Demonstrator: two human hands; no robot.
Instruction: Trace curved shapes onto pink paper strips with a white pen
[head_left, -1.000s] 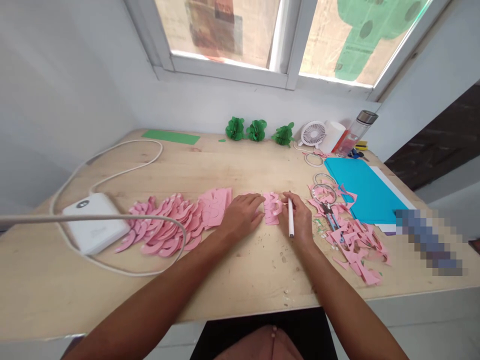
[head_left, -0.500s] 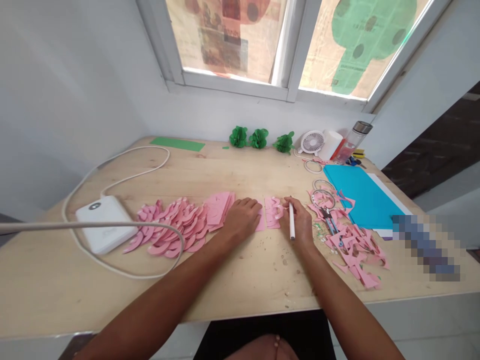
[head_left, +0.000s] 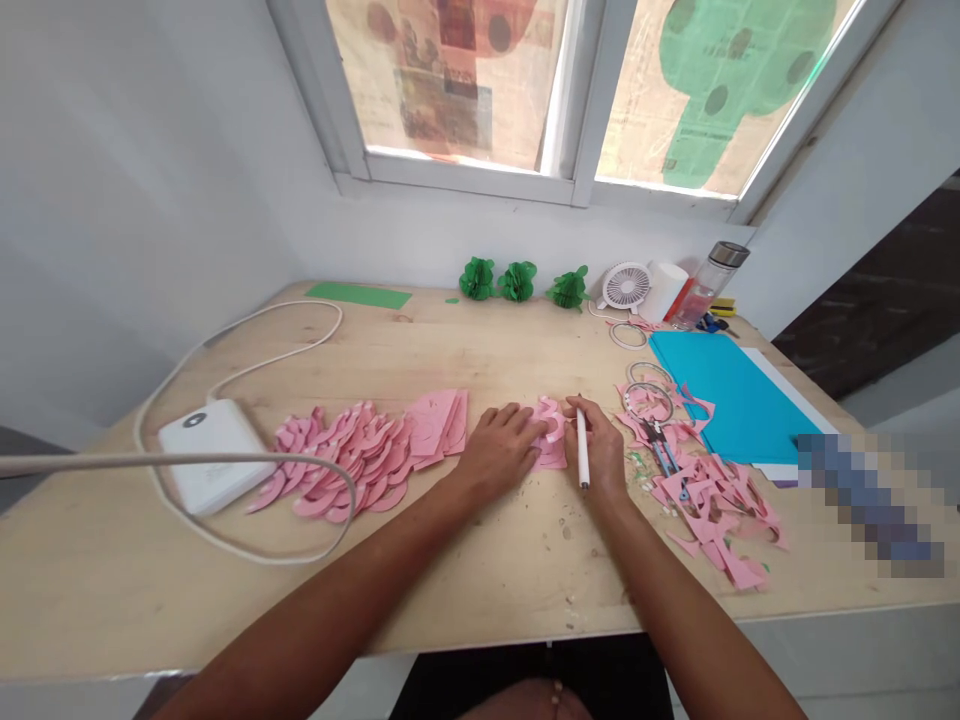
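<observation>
My left hand (head_left: 499,448) lies on the wooden table with its fingers stretched out, the tips resting on a small pink paper piece (head_left: 555,455). A curved pink cut-out (head_left: 552,410) lies on that piece. My right hand (head_left: 604,455) is closed around a white pen (head_left: 583,455), which slants toward me, and its fingers are at the paper's right edge. Left of my left hand are several pink paper cards (head_left: 439,425) and a big heap of curved pink cut-outs (head_left: 352,460).
Scissors (head_left: 660,445), a roll of tape (head_left: 648,402) and pink scraps (head_left: 720,510) lie right of my right hand. Blue sheets (head_left: 735,395) are beyond. At left sits a white power bank (head_left: 214,455) with a looping cable. Green paper pom-poms (head_left: 517,282) and a fan (head_left: 627,287) stand behind.
My left hand has slid a little to the right, and its fingers have spread over the pink paper piece. My right hand keeps the pen in nearly the same place.
</observation>
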